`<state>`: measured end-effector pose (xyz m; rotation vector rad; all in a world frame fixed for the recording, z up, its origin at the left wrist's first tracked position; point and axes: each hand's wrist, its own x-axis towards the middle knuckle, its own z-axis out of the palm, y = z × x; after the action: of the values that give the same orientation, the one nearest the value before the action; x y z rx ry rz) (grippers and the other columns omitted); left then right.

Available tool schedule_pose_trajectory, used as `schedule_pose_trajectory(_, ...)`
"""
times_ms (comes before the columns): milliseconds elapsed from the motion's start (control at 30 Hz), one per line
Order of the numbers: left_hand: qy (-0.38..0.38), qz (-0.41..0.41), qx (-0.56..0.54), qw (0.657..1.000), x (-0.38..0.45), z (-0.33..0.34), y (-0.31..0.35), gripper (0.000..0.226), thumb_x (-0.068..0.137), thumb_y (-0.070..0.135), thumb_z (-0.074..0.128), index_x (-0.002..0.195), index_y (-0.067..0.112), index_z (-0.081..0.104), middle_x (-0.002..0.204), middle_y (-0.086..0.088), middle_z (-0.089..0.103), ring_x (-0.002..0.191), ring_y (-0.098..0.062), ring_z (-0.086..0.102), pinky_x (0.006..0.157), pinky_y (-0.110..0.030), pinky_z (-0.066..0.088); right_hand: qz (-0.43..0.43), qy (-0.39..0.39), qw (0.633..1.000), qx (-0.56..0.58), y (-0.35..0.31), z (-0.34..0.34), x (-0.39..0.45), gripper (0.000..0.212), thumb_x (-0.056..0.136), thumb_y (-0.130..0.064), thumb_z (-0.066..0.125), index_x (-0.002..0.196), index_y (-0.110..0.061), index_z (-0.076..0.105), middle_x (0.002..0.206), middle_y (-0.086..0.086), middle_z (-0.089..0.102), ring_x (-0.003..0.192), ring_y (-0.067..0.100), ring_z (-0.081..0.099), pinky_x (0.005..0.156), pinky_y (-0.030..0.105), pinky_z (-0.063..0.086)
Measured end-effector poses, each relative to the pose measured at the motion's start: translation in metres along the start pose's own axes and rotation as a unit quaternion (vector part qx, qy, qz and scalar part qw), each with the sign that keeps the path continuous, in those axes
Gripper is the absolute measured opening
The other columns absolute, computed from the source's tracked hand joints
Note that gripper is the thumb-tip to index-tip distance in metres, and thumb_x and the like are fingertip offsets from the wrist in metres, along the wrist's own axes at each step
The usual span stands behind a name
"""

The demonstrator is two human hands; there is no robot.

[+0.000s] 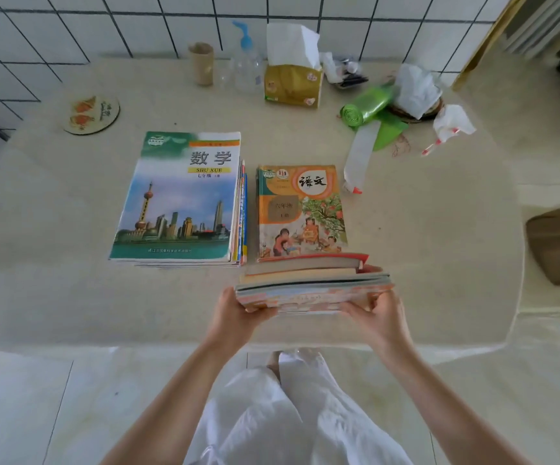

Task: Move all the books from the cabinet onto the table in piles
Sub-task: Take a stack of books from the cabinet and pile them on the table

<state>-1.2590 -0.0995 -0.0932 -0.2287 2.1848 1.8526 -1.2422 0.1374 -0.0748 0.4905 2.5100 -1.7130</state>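
Between both hands' grip point(308, 307) (level): book stack point(312, 283).

Left hand point(235, 310), right hand point(377, 313) gripping

Bare forearms, white loose trousers point(271, 424).

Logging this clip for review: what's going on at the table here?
A person holds a stack of books by its two ends, left hand and right hand, above the near edge of the table. Two piles already lie there: one topped by a maths textbook, another beside it topped by an orange textbook.
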Motion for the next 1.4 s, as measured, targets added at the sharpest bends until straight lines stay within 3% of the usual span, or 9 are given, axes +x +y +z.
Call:
schedule_pose_trajectory(67, 0.029, 0.006, -0.003, 1.000, -0.002, 0.002, -0.009, 0.043, 0.066, -0.004, 0.082, 0.093, 0.029, 0.073, 0.089, 0.013, 0.076, 0.087, -0.008, 0.071, 0.079, -0.026, 0.057, -0.046, -0.020, 0.999, -0.002, 0.005, 0.003, 0.002, 0.053, 0.070, 0.000, 0.081, 0.103, -0.036, 0.059, 0.096, -0.025, 0.069, 0.093, 0.000, 0.065, 0.084, 0.023, 0.052)
schedule_pose_trajectory(267, 0.040, 0.033, 0.044, 0.998, 0.001, 0.007, -0.020, 0.038, 0.070, -0.005, 0.081, 0.100, 0.014, 0.069, 0.090, 0.023, 0.073, 0.086, 0.002, 0.068, 0.078, -0.017, 0.054, -0.079, -0.064, 0.995, 0.011, 0.019, -0.004, 0.012, 0.060, 0.078, 0.003, 0.075, 0.113, -0.042, 0.056, 0.111, -0.020, 0.064, 0.110, 0.009, 0.062, 0.097, 0.040, 0.049)
schedule_pose_trajectory(433, 0.033, 0.039, 0.068, 0.996, -0.002, 0.007, -0.023, 0.045, 0.072, -0.003, 0.080, 0.110, 0.016, 0.064, 0.094, 0.031, 0.069, 0.091, 0.008, 0.065, 0.084, -0.016, 0.053, -0.087, -0.115, 0.989, -0.011, 0.025, -0.008, 0.017, 0.075, 0.079, -0.001, 0.075, 0.121, -0.057, 0.047, 0.118, -0.024, 0.060, 0.115, 0.006, 0.058, 0.102, 0.034, 0.046)
schedule_pose_trajectory(600, -0.005, 0.004, -0.090, 0.996, -0.006, 0.014, -0.021, 0.076, 0.063, 0.040, 0.087, 0.125, 0.009, 0.056, 0.116, -0.003, 0.067, 0.114, -0.026, 0.060, 0.096, -0.041, 0.050, -0.107, -0.144, 0.984, -0.007, 0.036, -0.007, 0.017, 0.058, 0.084, -0.015, 0.070, 0.130, -0.040, 0.045, 0.125, -0.015, 0.059, 0.119, 0.010, 0.057, 0.101, 0.028, 0.046)
schedule_pose_trajectory(867, 0.054, -0.068, -0.070, 0.994, -0.003, 0.013, -0.021, 0.037, 0.074, 0.010, 0.081, 0.107, 0.022, 0.070, 0.104, -0.003, 0.074, 0.105, -0.032, 0.066, 0.086, -0.043, 0.057, 0.035, -0.201, 0.977, 0.062, 0.038, -0.009, 0.032, 0.048, 0.079, -0.011, 0.074, 0.120, -0.033, 0.059, 0.108, -0.010, 0.067, 0.100, -0.001, 0.065, 0.091, 0.024, 0.052)
schedule_pose_trajectory(1033, 0.051, -0.085, -0.039, 0.994, 0.009, 0.009, -0.016, 0.050, 0.046, 0.028, 0.088, 0.094, 0.038, 0.075, 0.097, 0.002, 0.076, 0.099, -0.029, 0.069, 0.088, -0.053, 0.054, 0.024, -0.159, 0.987, -0.013, 0.030, -0.012, 0.041, 0.038, 0.081, -0.001, 0.073, 0.097, -0.033, 0.062, 0.097, -0.013, 0.072, 0.103, 0.013, 0.067, 0.095, 0.037, 0.052)
schedule_pose_trajectory(1167, 0.027, -0.069, -0.016, 0.997, 0.026, 0.010, 0.008, 0.050, 0.056, 0.025, 0.089, 0.100, 0.029, 0.067, 0.098, -0.003, 0.075, 0.097, -0.024, 0.070, 0.087, -0.052, 0.055, 0.050, -0.129, 0.990, 0.024, 0.010, -0.021, 0.059, 0.032, 0.081, 0.004, 0.070, 0.072, -0.021, 0.054, 0.082, -0.004, 0.070, 0.086, 0.012, 0.072, 0.064, 0.017, 0.054)
schedule_pose_trajectory(1267, 0.021, -0.077, -0.059, 0.995, 0.045, 0.011, 0.027, 0.062, 0.060, 0.006, 0.088, 0.109, 0.027, 0.058, 0.104, -0.003, 0.073, 0.097, -0.023, 0.070, 0.077, -0.042, 0.059, 0.045, -0.153, 0.984, 0.078, -0.006, -0.030, 0.075, 0.024, 0.084, 0.003, 0.066, 0.095, -0.016, 0.057, 0.083, -0.009, 0.073, 0.076, -0.004, 0.070, 0.061, 0.010, 0.051)
schedule_pose_trajectory(1400, 0.025, -0.139, -0.080, 0.987, 0.075, 0.017, 0.048, 0.055, 0.075, 0.008, 0.079, 0.120, 0.023, 0.053, 0.107, 0.002, 0.073, 0.094, -0.016, 0.071, 0.080, -0.036, 0.059, 0.071, -0.184, 0.975, 0.098, -0.019, -0.033, 0.106, 0.050, 0.086, -0.012, 0.069, 0.130, -0.023, 0.048, 0.114, -0.005, 0.072, 0.103, 0.012, 0.069, 0.085, 0.036, 0.057)
